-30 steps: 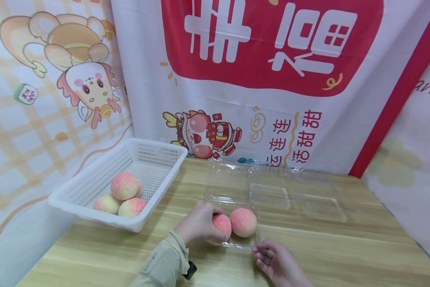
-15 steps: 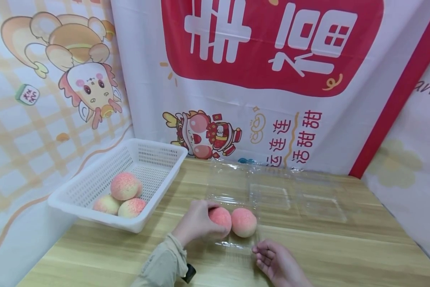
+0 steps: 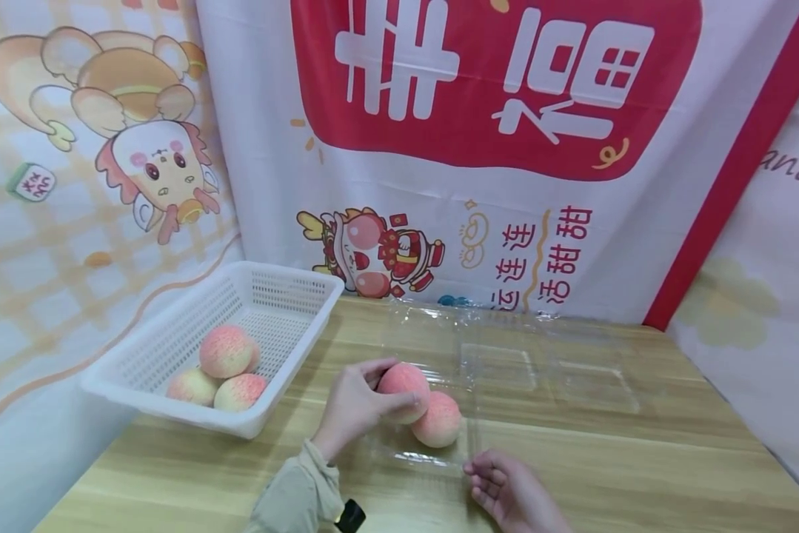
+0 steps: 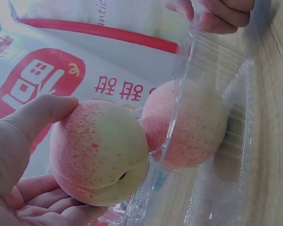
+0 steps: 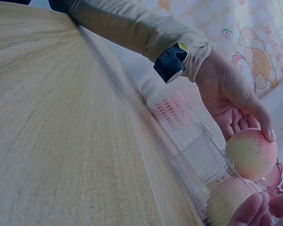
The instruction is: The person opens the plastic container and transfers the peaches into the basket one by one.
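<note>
My left hand (image 3: 349, 411) grips a pink and pale-yellow peach (image 3: 400, 381) between thumb and fingers. In the left wrist view this peach (image 4: 96, 150) is raised to the rim of a clear plastic clamshell box (image 4: 174, 127). A second peach (image 3: 438, 423) sits inside the box, just right of and below the held one in the head view. My right hand (image 3: 514, 490) pinches the box's near right corner between thumb and curled fingers. The box's clear lid (image 3: 426, 333) lies open toward the back.
On the left, a white perforated basket (image 3: 329, 311) holds several peaches (image 3: 226, 352). More clear plastic trays or lids (image 3: 595, 385) lie on the wooden table (image 3: 679, 459) to the right. Printed cloths (image 3: 259, 148) hang behind and at the sides.
My left hand has raised its peach up and slightly left, out of the box. The other peach has shifted a little left and toward me. My right hand stays at the box corner.
</note>
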`<state>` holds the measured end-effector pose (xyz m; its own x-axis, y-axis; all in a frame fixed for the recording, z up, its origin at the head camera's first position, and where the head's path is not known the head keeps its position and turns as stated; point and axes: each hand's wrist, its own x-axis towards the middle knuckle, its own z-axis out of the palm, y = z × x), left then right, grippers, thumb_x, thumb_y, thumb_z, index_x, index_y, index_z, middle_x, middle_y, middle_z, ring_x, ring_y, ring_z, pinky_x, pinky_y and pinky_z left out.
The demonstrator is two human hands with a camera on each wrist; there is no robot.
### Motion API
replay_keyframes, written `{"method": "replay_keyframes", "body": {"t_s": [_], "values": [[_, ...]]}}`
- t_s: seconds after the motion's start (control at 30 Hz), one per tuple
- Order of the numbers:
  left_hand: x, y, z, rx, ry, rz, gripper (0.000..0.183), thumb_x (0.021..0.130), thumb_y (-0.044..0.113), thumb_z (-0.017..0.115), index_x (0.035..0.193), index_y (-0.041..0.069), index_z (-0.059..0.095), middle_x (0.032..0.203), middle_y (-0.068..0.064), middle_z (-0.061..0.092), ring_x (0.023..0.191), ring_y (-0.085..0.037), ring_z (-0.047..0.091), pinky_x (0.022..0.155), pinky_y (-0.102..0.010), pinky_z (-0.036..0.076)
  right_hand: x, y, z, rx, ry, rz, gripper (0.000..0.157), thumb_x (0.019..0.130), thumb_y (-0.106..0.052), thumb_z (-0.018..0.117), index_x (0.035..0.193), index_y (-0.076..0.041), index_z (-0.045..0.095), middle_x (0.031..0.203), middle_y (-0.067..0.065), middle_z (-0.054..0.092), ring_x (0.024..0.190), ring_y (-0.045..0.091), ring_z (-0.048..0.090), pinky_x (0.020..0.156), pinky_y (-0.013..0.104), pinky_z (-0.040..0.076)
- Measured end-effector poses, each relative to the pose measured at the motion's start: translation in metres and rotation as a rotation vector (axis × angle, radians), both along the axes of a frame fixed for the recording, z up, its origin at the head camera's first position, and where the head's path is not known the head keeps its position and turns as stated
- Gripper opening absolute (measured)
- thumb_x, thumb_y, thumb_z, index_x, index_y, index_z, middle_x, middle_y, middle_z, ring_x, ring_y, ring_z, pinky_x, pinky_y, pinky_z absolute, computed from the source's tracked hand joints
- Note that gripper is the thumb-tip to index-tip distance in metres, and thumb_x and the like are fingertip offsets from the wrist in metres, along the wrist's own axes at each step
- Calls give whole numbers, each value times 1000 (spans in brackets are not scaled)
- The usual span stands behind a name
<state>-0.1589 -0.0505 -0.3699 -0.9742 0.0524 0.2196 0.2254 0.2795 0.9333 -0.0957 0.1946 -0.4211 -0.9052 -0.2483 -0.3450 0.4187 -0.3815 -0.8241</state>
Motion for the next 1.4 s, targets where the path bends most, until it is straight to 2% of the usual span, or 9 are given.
{"method": "replay_keyframes", "body": {"t_s": [0.17,0.47,0.6,0.8,1.07,1.3,1.4], "values": [[2,0,2,37,-20,4,63,68,22,92,122,1,66,114,-11,69,105,-22,65,89,-34,54,1,-1,1,6,-3,3,7,90,-8,59,91,-2,62,89,5,64,83,14,59,78,22,51],[0,-1,9,227,-64,28,60,68,17,91,120,0,67,115,-14,68,109,-26,64,88,-33,54,-1,1,1,-15,1,7,8,88,-9,61,91,-2,62,89,5,64,83,13,58,78,22,51],[-3,-2,12,268,-73,52,63,67,19,92,122,1,66,117,-16,67,110,-26,63,87,-33,55,-1,2,2,-15,9,11,6,89,-8,60,89,-3,63,89,4,64,83,12,58,78,21,50],[-6,-5,22,275,-76,93,65,66,24,93,122,4,67,118,-13,67,110,-24,63,87,-32,55,-1,4,2,-19,1,10,7,90,-8,58,89,-4,64,88,4,64,83,11,58,77,20,51],[-16,-14,42,315,-34,100,61,66,25,93,119,9,69,114,-8,69,108,-21,64,87,-31,55,0,3,3,-19,1,13,7,90,-7,58,89,-4,64,88,4,65,83,11,58,78,20,51],[-27,-23,59,264,-23,105,66,65,35,92,123,15,67,119,-3,68,112,-15,62,88,-28,54,0,3,1,-13,-1,23,6,90,-8,58,91,-5,63,90,4,64,84,13,59,79,21,51],[-31,-27,66,252,-15,113,68,66,35,92,125,13,66,121,-5,67,113,-16,61,90,-29,53,0,2,1,-14,-2,22,5,90,-8,59,90,-5,63,90,4,64,84,13,59,79,21,51]]}}
